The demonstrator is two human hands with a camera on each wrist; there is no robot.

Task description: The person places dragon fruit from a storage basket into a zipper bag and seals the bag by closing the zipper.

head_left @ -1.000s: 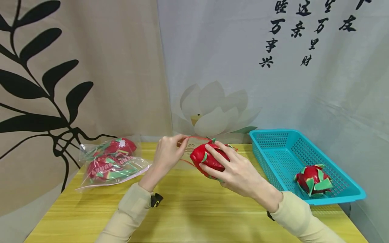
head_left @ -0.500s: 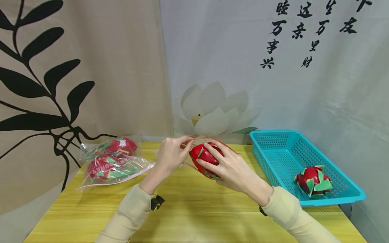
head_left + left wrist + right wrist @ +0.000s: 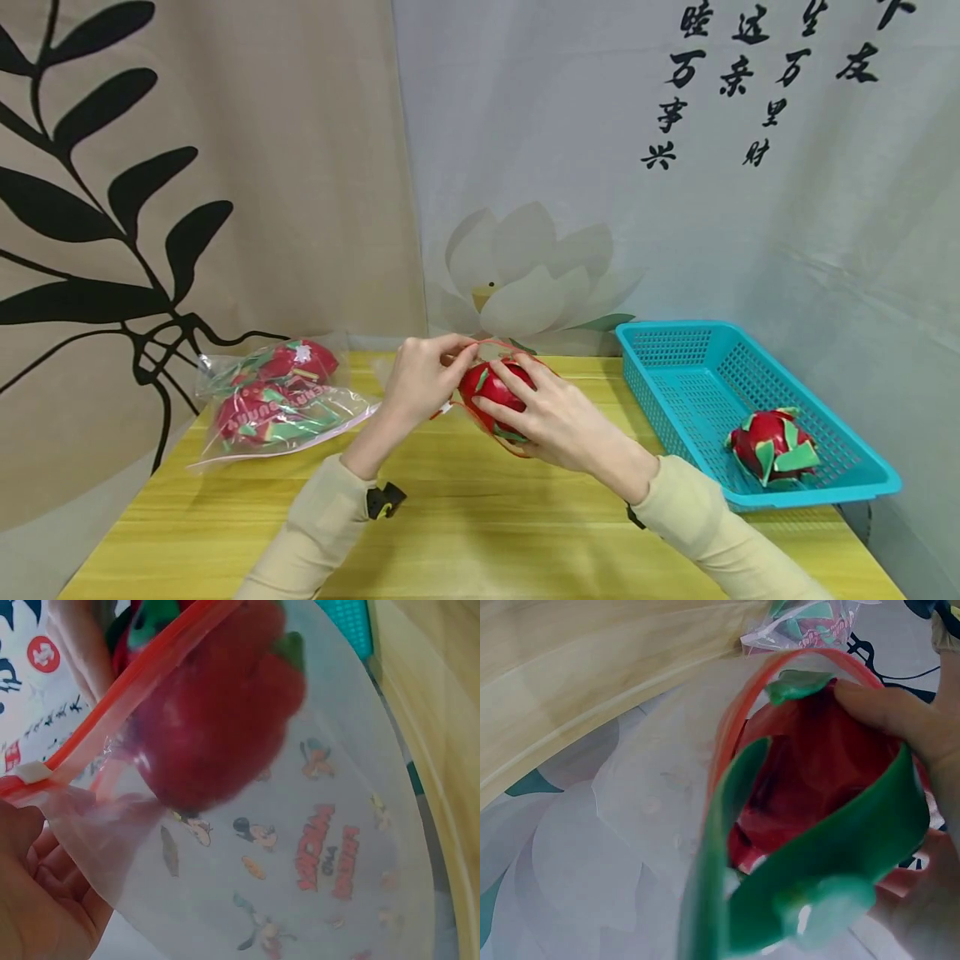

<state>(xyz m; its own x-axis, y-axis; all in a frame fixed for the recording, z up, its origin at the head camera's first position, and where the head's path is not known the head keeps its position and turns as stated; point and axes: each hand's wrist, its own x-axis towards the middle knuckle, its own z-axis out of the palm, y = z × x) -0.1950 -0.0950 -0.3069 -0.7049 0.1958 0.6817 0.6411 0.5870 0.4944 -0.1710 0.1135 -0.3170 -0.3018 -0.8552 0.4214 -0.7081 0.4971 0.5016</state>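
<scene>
My left hand (image 3: 420,379) pinches the edge of a clear zip bag (image 3: 360,825) that has a red zip strip and cartoon prints. In the left wrist view the bag's white slider (image 3: 34,772) sits right by the fingers. Fingers of my right hand (image 3: 558,412) spread around a red, shiny dragon fruit (image 3: 491,392) with green scales. Its rounded end shows through the bag's film, and the green-leaved end (image 3: 832,855) faces the right wrist camera. The red strip loops around the fruit at the bag's mouth. My right palm is hidden behind the hand's back.
A sealed clear bag (image 3: 330,412) with red-and-green dragon fruits lies at the table's left. On the right stands a turquoise basket (image 3: 670,417) holding another dragon fruit (image 3: 772,446). The wooden table (image 3: 480,533) ends at a printed curtain (image 3: 525,150).
My right hand has carried the dragon fruit leftward and into the bag's mouth. The left hand has shifted slightly right, still pinching the bag's edge.
</scene>
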